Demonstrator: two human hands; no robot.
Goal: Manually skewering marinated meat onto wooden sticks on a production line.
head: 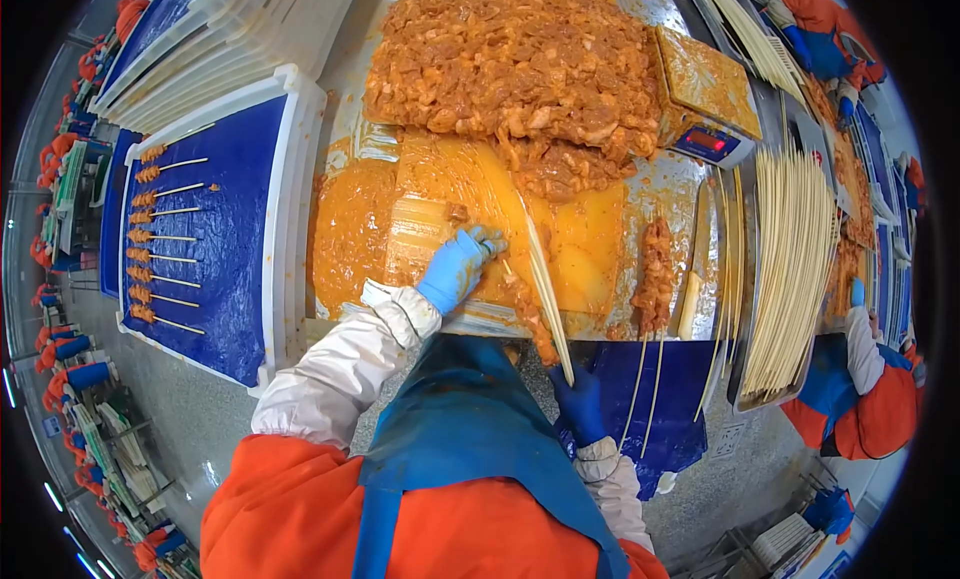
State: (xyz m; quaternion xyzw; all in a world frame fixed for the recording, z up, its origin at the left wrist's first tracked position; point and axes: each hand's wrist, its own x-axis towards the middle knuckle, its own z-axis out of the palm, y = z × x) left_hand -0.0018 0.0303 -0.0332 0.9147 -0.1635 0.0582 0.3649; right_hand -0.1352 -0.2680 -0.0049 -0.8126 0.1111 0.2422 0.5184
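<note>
My left hand (pixel 459 267), in a light blue glove, rests low over the sauce-smeared board, its fingers bent near the pointed tip of a meat skewer (pixel 531 316); whether it holds anything is hidden. In a dark blue glove, my right hand (pixel 581 402) is at the table's front edge, closed around the lower ends of several bare bamboo skewers (pixel 546 286) and beside the lower end of the meat skewer. A small piece of meat (pixel 456 212) lies just beyond my left hand. Beyond both hands rises a large heap of marinated meat (pixel 517 68).
Loaded meat skewers (pixel 652 279) and a knife (pixel 694 279) lie at right, near a tray of bare skewers (pixel 787 271). A digital scale (pixel 709 91) stands beside the heap. At left, a blue-lined white tray (pixel 217 241) holds short skewers. A co-worker (pixel 870 391) is at far right.
</note>
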